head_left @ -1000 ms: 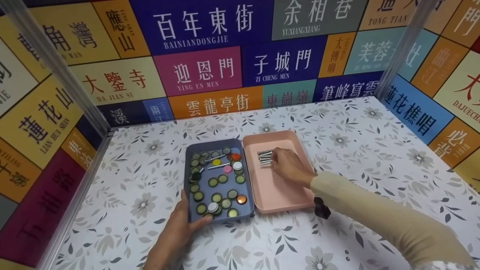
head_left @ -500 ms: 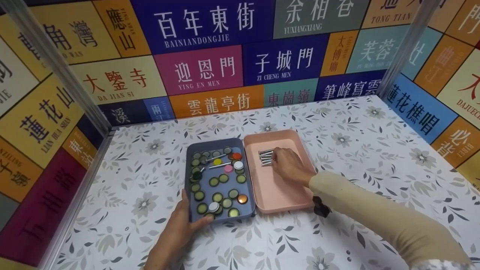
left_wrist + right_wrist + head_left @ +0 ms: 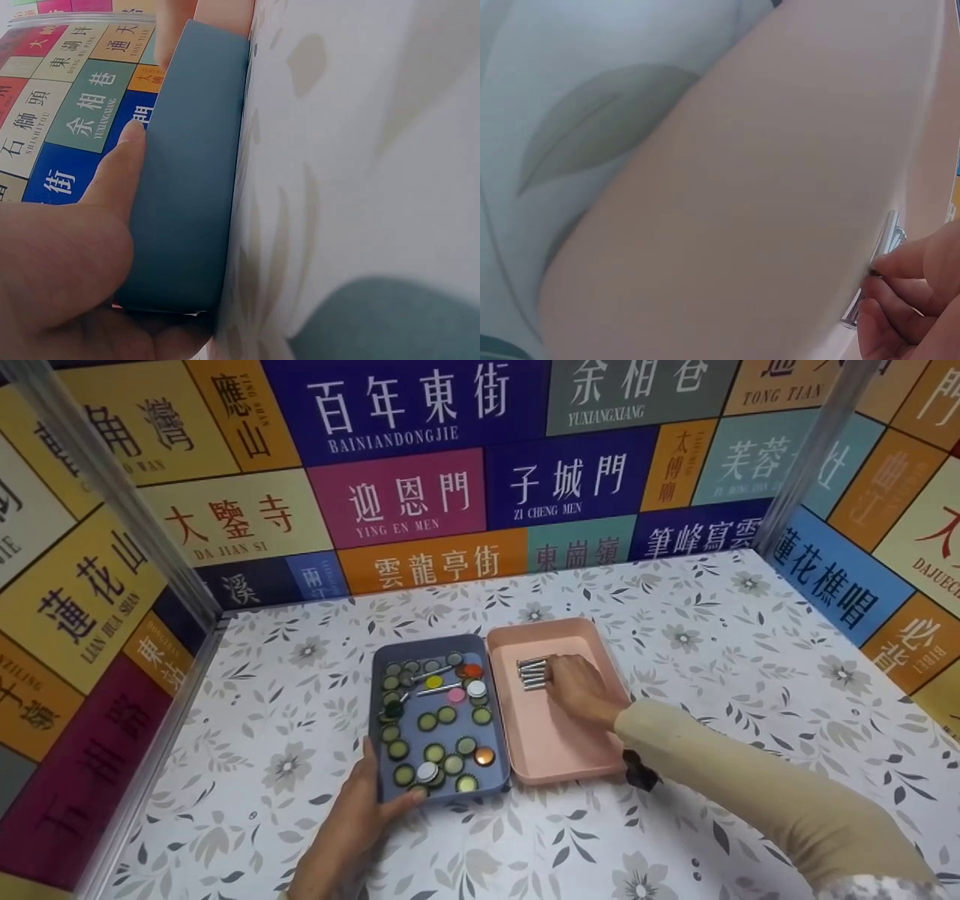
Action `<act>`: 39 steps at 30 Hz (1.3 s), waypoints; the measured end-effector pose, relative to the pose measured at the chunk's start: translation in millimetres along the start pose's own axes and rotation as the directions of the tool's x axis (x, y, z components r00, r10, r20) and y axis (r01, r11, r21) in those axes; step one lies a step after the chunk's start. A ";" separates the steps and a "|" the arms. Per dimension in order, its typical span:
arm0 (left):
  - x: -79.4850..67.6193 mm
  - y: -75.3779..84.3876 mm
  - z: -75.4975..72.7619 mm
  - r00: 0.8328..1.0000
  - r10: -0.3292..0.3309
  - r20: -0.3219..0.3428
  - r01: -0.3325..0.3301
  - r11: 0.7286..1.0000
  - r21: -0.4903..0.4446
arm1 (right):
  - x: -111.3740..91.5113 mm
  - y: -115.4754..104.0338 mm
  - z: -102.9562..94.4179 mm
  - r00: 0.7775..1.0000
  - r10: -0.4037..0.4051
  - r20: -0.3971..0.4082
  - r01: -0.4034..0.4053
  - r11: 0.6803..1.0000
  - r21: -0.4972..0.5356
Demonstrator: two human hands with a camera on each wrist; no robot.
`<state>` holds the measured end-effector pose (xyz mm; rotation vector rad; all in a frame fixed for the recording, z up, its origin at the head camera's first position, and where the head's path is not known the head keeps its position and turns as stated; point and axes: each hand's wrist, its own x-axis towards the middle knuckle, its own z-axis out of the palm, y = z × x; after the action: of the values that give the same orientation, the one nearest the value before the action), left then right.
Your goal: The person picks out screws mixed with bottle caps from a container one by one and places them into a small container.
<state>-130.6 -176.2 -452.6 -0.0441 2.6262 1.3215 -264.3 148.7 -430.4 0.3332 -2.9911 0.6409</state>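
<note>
In the head view my left hand [image 3: 360, 802] holds the near-left corner of a blue-grey tray [image 3: 496, 720], thumb at the near rim and fingers along the left side. Several bottle caps [image 3: 435, 752] and a few silver bolts [image 3: 441, 690] lie in that tray. My right hand [image 3: 581, 688] is inside the pink tray [image 3: 540, 754], its curled fingers at the right end of a row of silver bolts [image 3: 532, 675]. In the right wrist view thumb and fingers pinch at a bolt [image 3: 889, 232], partly hidden behind them.
The two trays stand side by side on a floral tablecloth [image 3: 285, 765]. Sign-printed panels [image 3: 409, 499] rise behind the table and along both sides. An orange cap [image 3: 484, 756] and white caps stand out among the greenish ones.
Both hands stay nearly where they were, the left at the blue-grey tray and the right at the bolts. The bolt row looks the same.
</note>
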 end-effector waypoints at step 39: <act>-1.8 -0.8 -0.7 0.998 0.059 -0.031 -0.056 0.995 0.082 | 0.8 -44.7 1.7 0.952 -0.254 -0.169 0.264 0.963 0.045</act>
<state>-128.9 -177.4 -452.5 0.0221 2.7257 1.2411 -255.1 108.0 -414.1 0.6334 -2.7121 0.7028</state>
